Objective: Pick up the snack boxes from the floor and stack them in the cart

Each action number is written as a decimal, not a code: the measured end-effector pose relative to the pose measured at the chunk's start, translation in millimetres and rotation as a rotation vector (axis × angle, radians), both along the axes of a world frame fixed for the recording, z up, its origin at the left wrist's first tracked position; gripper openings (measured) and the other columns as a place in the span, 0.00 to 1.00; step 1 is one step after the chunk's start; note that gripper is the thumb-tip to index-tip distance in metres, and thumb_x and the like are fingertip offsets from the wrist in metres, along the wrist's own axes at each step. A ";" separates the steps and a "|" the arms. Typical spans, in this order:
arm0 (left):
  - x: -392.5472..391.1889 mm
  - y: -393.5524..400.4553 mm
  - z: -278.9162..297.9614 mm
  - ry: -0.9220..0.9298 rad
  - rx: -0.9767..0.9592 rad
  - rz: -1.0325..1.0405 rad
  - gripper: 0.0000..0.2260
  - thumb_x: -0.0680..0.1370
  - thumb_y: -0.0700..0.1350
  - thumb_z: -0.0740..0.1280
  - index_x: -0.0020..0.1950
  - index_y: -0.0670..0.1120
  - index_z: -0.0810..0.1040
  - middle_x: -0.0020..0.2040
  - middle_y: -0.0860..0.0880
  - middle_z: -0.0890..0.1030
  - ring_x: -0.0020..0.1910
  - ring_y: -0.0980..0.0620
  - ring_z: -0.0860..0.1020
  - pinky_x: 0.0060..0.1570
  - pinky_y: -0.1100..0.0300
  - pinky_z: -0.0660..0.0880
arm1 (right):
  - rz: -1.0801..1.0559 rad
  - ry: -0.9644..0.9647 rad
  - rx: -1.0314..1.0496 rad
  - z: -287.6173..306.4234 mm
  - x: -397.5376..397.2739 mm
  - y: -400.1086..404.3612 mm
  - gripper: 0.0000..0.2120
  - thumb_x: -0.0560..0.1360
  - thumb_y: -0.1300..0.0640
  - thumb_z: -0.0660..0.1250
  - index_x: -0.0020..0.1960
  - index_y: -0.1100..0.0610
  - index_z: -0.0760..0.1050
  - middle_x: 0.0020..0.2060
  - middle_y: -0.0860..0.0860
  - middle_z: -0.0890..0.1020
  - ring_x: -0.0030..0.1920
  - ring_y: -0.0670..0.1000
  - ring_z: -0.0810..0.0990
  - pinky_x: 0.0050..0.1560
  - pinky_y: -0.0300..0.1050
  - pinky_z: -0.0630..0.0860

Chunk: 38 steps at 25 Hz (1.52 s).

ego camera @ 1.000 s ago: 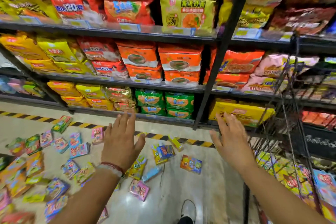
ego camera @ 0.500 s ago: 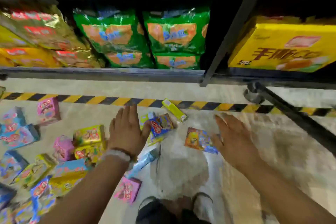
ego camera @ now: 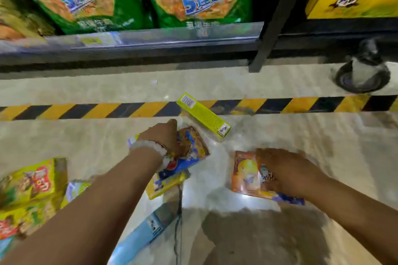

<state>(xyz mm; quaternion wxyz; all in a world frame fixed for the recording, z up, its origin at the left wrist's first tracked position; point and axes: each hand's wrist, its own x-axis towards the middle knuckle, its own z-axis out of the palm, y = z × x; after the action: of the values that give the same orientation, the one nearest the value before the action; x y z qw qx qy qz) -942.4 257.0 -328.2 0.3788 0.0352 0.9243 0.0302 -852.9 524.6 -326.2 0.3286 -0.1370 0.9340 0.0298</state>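
Note:
Snack boxes lie scattered on the glossy floor. My left hand (ego camera: 165,137) reaches down onto a blue-and-orange box (ego camera: 195,146), fingers curled over its left edge; that box lies on a yellow box (ego camera: 165,183). My right hand (ego camera: 280,170) comes down on an orange box (ego camera: 244,172), fingers curled over its right half. Both hands are blurred. A long yellow-green box (ego camera: 203,115) lies just beyond, on the striped tape. Of the cart only a wheel (ego camera: 361,73) shows, at the far right.
More yellow boxes (ego camera: 28,180) sit at the left and a light blue box (ego camera: 142,232) near my left forearm. The bottom shelf (ego camera: 150,38) with green noodle packs runs across the back, with a black shelf post (ego camera: 271,17) and yellow-black floor tape (ego camera: 86,109).
I have bent lower toward the floor. Both hands dropped from hovering open above the boxes onto them: left onto the blue-and-orange box, right onto the orange one.

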 end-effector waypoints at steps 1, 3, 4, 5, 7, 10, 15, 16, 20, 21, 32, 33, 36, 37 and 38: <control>0.0 1.5 2.7 0.000 -0.009 -0.001 0.38 0.72 0.54 0.71 0.74 0.42 0.57 0.68 0.40 0.70 0.65 0.42 0.71 0.62 0.48 0.70 | -0.029 -0.006 -0.004 -2.4 0.3 -1.6 0.36 0.73 0.42 0.65 0.75 0.51 0.54 0.69 0.50 0.67 0.67 0.52 0.68 0.61 0.41 0.66; -0.4 2.9 7.1 -0.021 -0.009 0.022 0.40 0.70 0.56 0.74 0.74 0.43 0.58 0.69 0.42 0.69 0.66 0.42 0.70 0.62 0.49 0.71 | -0.042 -0.023 0.026 -2.5 -1.0 -2.0 0.36 0.70 0.42 0.68 0.72 0.53 0.58 0.64 0.52 0.72 0.62 0.54 0.72 0.52 0.40 0.67; -1.9 2.0 8.0 -0.034 -0.006 0.045 0.39 0.69 0.56 0.74 0.73 0.43 0.61 0.69 0.42 0.70 0.65 0.42 0.71 0.61 0.49 0.71 | -0.058 -0.051 0.059 -2.5 -3.0 -2.2 0.36 0.69 0.42 0.69 0.70 0.53 0.59 0.62 0.52 0.73 0.60 0.54 0.72 0.48 0.40 0.64; -3.0 1.2 9.3 -0.039 0.005 0.078 0.35 0.69 0.55 0.74 0.70 0.43 0.65 0.67 0.42 0.71 0.63 0.42 0.72 0.58 0.50 0.72 | -0.078 -0.068 0.068 -2.0 -4.3 -3.1 0.35 0.69 0.42 0.70 0.68 0.53 0.60 0.59 0.52 0.74 0.59 0.54 0.72 0.46 0.42 0.62; -1.2 -3.8 13.1 0.008 0.071 0.176 0.23 0.70 0.54 0.74 0.57 0.43 0.72 0.54 0.42 0.76 0.51 0.44 0.75 0.47 0.55 0.70 | -0.157 -0.080 -0.001 -2.8 -3.6 -1.6 0.31 0.68 0.44 0.71 0.66 0.52 0.62 0.58 0.51 0.74 0.59 0.53 0.71 0.48 0.43 0.64; 15.9 -22.9 41.1 0.129 0.302 0.425 0.17 0.70 0.50 0.74 0.51 0.43 0.76 0.44 0.46 0.78 0.43 0.46 0.76 0.42 0.59 0.67 | -0.556 -0.060 -0.487 17.5 -0.8 -3.0 0.23 0.69 0.60 0.73 0.63 0.56 0.73 0.54 0.54 0.79 0.52 0.45 0.78 0.51 0.40 0.73; 60.1 -52.0 170.0 0.197 0.809 0.957 0.08 0.69 0.44 0.74 0.46 0.48 0.80 0.37 0.51 0.85 0.35 0.51 0.83 0.41 0.55 0.79 | -1.183 -0.164 -1.172 156.0 0.0 -26.5 0.18 0.65 0.68 0.72 0.54 0.58 0.80 0.46 0.56 0.83 0.40 0.50 0.82 0.44 0.44 0.79; 69.4 -55.5 202.1 0.200 0.864 1.012 0.09 0.67 0.45 0.74 0.45 0.47 0.80 0.37 0.51 0.85 0.34 0.51 0.83 0.41 0.54 0.80 | -1.218 -0.162 -1.243 191.7 0.3 -31.2 0.17 0.65 0.66 0.71 0.53 0.58 0.80 0.47 0.55 0.84 0.44 0.52 0.83 0.46 0.43 0.80; 107.6 -64.8 348.1 0.198 0.912 1.078 0.26 0.59 0.51 0.79 0.53 0.42 0.80 0.45 0.43 0.84 0.42 0.43 0.83 0.46 0.50 0.79 | -1.335 -0.224 -1.373 355.1 20.6 -41.7 0.23 0.62 0.54 0.73 0.56 0.58 0.79 0.53 0.56 0.83 0.52 0.57 0.82 0.57 0.56 0.76; 116.7 -66.6 388.8 0.189 0.914 1.076 0.27 0.59 0.52 0.80 0.53 0.43 0.79 0.45 0.44 0.85 0.41 0.44 0.83 0.44 0.50 0.79 | -1.337 -0.229 -1.380 399.0 30.4 -41.6 0.27 0.59 0.50 0.76 0.56 0.57 0.79 0.53 0.55 0.83 0.52 0.57 0.82 0.57 0.57 0.76; 207.1 -8.6 715.3 0.209 1.255 0.891 0.06 0.72 0.35 0.69 0.40 0.44 0.82 0.31 0.52 0.83 0.29 0.57 0.81 0.33 0.62 0.79 | -1.437 0.011 -1.626 720.8 176.4 -32.4 0.42 0.46 0.45 0.83 0.55 0.62 0.78 0.48 0.57 0.84 0.42 0.54 0.84 0.40 0.49 0.82; 216.7 5.8 733.0 0.219 1.275 0.849 0.04 0.73 0.35 0.69 0.43 0.44 0.81 0.31 0.54 0.83 0.30 0.58 0.81 0.35 0.62 0.79 | -1.427 0.047 -1.675 739.8 190.9 -26.8 0.30 0.54 0.49 0.81 0.51 0.61 0.78 0.43 0.55 0.85 0.38 0.52 0.84 0.36 0.46 0.81; 246.5 41.2 762.1 0.214 1.357 0.788 0.06 0.67 0.40 0.75 0.42 0.44 0.83 0.37 0.52 0.85 0.36 0.54 0.82 0.43 0.55 0.81 | -1.391 0.148 -1.771 780.9 233.5 7.4 0.04 0.66 0.60 0.68 0.40 0.58 0.80 0.34 0.53 0.85 0.31 0.49 0.83 0.31 0.46 0.81; 259.2 53.5 767.0 0.205 1.371 0.793 0.05 0.66 0.40 0.76 0.40 0.44 0.84 0.38 0.51 0.85 0.36 0.53 0.82 0.44 0.53 0.80 | -1.381 0.185 -1.782 789.8 248.9 24.8 0.04 0.66 0.59 0.68 0.38 0.57 0.81 0.33 0.52 0.85 0.30 0.49 0.83 0.31 0.47 0.81; 275.6 70.4 771.9 0.195 1.385 0.798 0.02 0.67 0.39 0.75 0.39 0.44 0.84 0.37 0.50 0.85 0.35 0.52 0.82 0.43 0.52 0.80 | -1.371 0.232 -1.791 798.8 269.1 45.8 0.04 0.66 0.59 0.68 0.39 0.57 0.80 0.33 0.52 0.84 0.30 0.49 0.82 0.32 0.48 0.81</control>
<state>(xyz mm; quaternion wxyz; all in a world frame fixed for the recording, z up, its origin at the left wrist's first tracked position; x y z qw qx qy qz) -666.8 327.5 443.6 0.1492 -0.0683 0.6673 0.7265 -583.8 570.4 472.5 -0.0292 0.2214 0.5224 -0.8230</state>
